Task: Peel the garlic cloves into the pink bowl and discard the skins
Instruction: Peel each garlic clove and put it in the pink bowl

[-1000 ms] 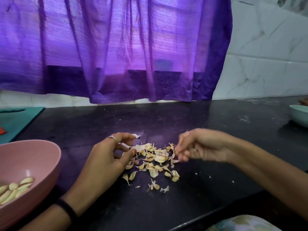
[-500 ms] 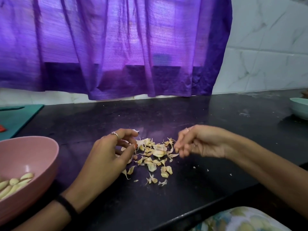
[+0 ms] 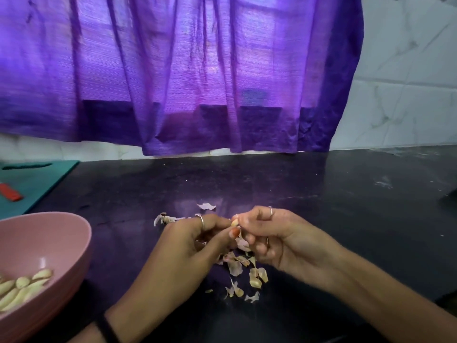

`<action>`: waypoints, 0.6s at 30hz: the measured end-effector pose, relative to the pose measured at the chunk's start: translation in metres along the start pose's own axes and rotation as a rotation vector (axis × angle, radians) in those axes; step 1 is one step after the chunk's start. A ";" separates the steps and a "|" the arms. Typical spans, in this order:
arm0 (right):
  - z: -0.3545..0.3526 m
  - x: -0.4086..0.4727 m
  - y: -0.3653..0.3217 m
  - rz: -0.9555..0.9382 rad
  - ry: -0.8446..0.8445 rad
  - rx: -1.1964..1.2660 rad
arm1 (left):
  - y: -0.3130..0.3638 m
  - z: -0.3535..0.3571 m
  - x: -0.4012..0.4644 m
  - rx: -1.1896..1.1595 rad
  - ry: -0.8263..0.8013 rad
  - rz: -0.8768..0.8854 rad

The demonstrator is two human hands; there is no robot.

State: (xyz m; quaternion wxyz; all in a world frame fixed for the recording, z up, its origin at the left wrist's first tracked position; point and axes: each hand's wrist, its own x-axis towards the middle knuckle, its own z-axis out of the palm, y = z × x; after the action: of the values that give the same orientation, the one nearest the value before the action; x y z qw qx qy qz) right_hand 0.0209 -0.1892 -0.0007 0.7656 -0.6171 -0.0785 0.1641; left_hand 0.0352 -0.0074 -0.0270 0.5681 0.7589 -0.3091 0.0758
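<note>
Both hands meet over the skins [image 3: 247, 268] on the dark surface [image 3: 346, 194], left hand [image 3: 183, 246] and right hand [image 3: 272, 236] each pinching one garlic clove [image 3: 235, 222], apparently upright, pink bowl [image 3: 61, 233] well left, nearer the left hand.

We see a small pale garlic clove [image 3: 234, 222] pinched between our two hands above a loose heap of papery skins [image 3: 243, 266] near the counter's front edge. The pink bowl [image 3: 53, 246] sits at the counter's left end, upright, holding peeled cloves [image 3: 21, 287].
</note>
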 end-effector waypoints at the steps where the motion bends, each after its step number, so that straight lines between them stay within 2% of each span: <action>1: 0.001 0.000 0.001 -0.024 0.004 -0.008 | -0.001 -0.002 0.000 0.004 0.008 0.002; 8: 0.004 0.006 0.008 -0.252 0.084 -0.332 | -0.001 -0.004 0.000 0.093 0.061 0.000; 18: 0.005 0.013 0.018 -0.284 0.054 -0.387 | -0.007 -0.005 0.000 0.117 0.063 -0.043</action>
State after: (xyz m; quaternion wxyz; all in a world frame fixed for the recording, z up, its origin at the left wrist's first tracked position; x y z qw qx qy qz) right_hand 0.0289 -0.1766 -0.0184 0.6504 -0.7392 -0.1738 0.0200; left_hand 0.0401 -0.0013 -0.0307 0.5338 0.7944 -0.2698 0.1056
